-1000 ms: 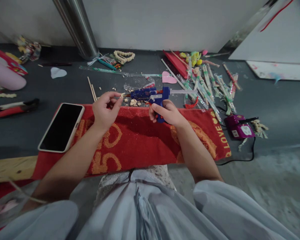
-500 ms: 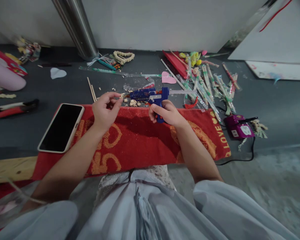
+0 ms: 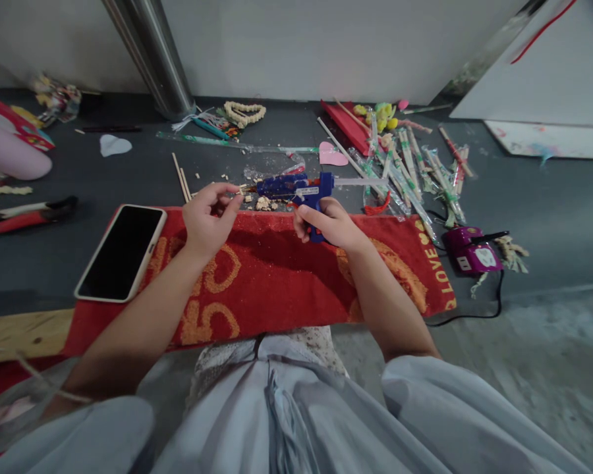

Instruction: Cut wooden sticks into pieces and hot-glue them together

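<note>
My right hand (image 3: 329,224) grips the handle of a blue glue gun (image 3: 296,187), held level with its nozzle pointing left and a clear glue stick (image 3: 360,180) poking out of its back. My left hand (image 3: 208,217) pinches a small pale wooden piece (image 3: 242,189) between thumb and fingertips, right at the nozzle tip. Both hands hover over the far edge of a red towel (image 3: 277,276) with gold lettering. A little heap of pale wooden bits (image 3: 265,204) lies just below the gun.
A black phone (image 3: 122,250) rests on the towel's left end. Red-handled pliers (image 3: 27,214) lie far left. Wrapped chopsticks (image 3: 415,174), a pink heart (image 3: 332,155), a purple power strip (image 3: 472,250) with its cable, a beaded heart (image 3: 246,112) and a steel pole (image 3: 151,56) surround the spot.
</note>
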`<state>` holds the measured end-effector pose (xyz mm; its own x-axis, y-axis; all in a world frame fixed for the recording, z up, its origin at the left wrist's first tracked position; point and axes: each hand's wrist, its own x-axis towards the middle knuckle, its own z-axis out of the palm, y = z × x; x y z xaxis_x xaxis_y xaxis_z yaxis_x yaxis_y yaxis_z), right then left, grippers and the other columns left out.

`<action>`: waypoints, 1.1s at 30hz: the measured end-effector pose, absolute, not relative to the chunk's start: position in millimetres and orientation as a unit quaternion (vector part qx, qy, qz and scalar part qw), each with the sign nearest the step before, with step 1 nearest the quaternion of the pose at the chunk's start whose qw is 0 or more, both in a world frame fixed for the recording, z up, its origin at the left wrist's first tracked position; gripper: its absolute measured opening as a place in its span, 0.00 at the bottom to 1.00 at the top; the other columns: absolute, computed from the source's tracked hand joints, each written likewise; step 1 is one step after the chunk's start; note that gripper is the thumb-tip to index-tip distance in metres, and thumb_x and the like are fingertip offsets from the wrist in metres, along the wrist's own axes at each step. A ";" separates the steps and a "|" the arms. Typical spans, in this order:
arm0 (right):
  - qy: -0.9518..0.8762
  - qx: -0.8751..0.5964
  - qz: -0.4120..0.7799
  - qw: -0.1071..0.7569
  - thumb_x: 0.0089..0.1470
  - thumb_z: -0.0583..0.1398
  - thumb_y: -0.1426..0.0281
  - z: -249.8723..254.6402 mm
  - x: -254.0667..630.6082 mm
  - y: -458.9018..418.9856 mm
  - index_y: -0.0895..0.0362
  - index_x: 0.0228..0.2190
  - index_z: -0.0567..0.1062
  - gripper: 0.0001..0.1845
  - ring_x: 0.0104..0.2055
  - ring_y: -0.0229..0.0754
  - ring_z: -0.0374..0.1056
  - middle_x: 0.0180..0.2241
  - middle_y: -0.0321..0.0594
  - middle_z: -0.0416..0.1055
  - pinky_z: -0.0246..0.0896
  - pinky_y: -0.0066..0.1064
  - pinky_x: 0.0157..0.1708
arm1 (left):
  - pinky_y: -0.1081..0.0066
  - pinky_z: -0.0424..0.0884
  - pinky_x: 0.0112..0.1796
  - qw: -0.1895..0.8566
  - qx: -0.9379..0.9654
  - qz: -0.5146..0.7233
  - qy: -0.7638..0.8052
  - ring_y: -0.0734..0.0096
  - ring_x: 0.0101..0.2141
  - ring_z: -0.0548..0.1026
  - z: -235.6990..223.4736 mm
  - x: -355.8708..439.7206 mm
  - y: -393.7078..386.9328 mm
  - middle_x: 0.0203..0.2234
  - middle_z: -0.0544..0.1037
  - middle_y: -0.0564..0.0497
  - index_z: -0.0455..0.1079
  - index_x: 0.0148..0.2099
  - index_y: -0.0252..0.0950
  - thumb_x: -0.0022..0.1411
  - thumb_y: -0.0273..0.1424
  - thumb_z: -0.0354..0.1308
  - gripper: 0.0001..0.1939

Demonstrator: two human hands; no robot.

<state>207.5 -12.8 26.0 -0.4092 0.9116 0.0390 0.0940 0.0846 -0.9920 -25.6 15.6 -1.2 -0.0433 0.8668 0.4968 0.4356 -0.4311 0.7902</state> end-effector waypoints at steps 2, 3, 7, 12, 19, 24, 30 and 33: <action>-0.635 -0.394 0.550 0.373 0.53 0.59 0.47 26.0 207.4 -12.8 0.59 0.21 0.69 0.27 0.18 0.30 0.65 0.18 0.34 0.70 0.63 0.22 0.21 | 0.75 0.63 0.24 0.206 0.661 0.536 0.483 0.79 0.20 0.65 -1.9 -25.8 15.7 0.19 0.69 0.57 0.74 0.38 0.39 0.56 0.33 0.61 0.06; -0.636 -0.394 0.550 0.372 0.53 0.59 0.47 26.0 207.4 -12.9 0.59 0.21 0.69 0.27 0.18 0.30 0.65 0.18 0.34 0.70 0.63 0.22 0.21 | 0.75 0.63 0.24 0.207 0.660 0.539 0.481 0.79 0.20 0.65 -2.1 -25.9 15.6 0.19 0.69 0.57 0.74 0.38 0.38 0.57 0.33 0.61 0.06; -0.637 -0.399 0.548 0.368 0.53 0.59 0.46 25.9 207.7 -13.2 0.59 0.21 0.69 0.28 0.18 0.30 0.65 0.18 0.35 0.70 0.64 0.23 0.21 | 0.75 0.63 0.24 0.203 0.656 0.532 0.495 0.79 0.20 0.65 -1.4 -25.9 15.2 0.20 0.69 0.57 0.74 0.38 0.39 0.57 0.33 0.61 0.06; -0.637 -0.399 0.550 0.364 0.54 0.59 0.47 25.8 208.2 -13.4 0.59 0.21 0.69 0.28 0.18 0.30 0.64 0.18 0.35 0.69 0.63 0.23 0.21 | 0.75 0.63 0.24 0.202 0.650 0.528 0.509 0.79 0.21 0.65 -0.4 -25.6 15.5 0.20 0.70 0.56 0.74 0.38 0.38 0.56 0.32 0.61 0.06; -0.636 -0.399 0.550 0.365 0.53 0.59 0.46 25.8 207.4 -13.5 0.59 0.20 0.69 0.28 0.18 0.30 0.64 0.18 0.35 0.70 0.64 0.23 0.21 | 0.77 0.63 0.23 0.193 0.654 0.539 0.495 0.80 0.20 0.65 -4.3 -26.1 17.3 0.19 0.69 0.57 0.75 0.38 0.37 0.56 0.32 0.62 0.07; -0.641 -0.396 0.546 0.367 0.54 0.59 0.47 26.5 207.3 -13.9 0.59 0.20 0.70 0.28 0.18 0.30 0.64 0.18 0.35 0.69 0.64 0.23 0.21 | 0.77 0.62 0.23 0.175 0.658 0.543 0.491 0.80 0.21 0.65 -5.6 -26.6 18.2 0.20 0.70 0.56 0.75 0.38 0.37 0.56 0.32 0.62 0.07; -0.629 -0.378 0.560 0.383 0.53 0.60 0.47 27.3 206.7 -13.5 0.59 0.21 0.69 0.27 0.19 0.29 0.65 0.18 0.34 0.69 0.64 0.22 0.20 | 0.78 0.62 0.23 0.176 0.674 0.549 0.461 0.80 0.20 0.65 -5.9 -26.5 18.2 0.19 0.69 0.57 0.75 0.37 0.37 0.57 0.32 0.61 0.06; -0.622 -0.380 0.562 0.391 0.53 0.60 0.47 27.2 206.3 -12.9 0.59 0.23 0.70 0.27 0.19 0.30 0.64 0.18 0.34 0.69 0.64 0.22 0.20 | 0.77 0.63 0.23 0.181 0.679 0.543 0.461 0.80 0.21 0.66 -7.1 -27.0 18.6 0.20 0.69 0.57 0.75 0.37 0.37 0.58 0.33 0.61 0.07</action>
<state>206.3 -12.9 27.2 -0.4048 0.9124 0.0597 0.0336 0.0800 -0.9962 -27.0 18.6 -7.1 -0.0134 0.8215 0.5700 0.4285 -0.5103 0.7456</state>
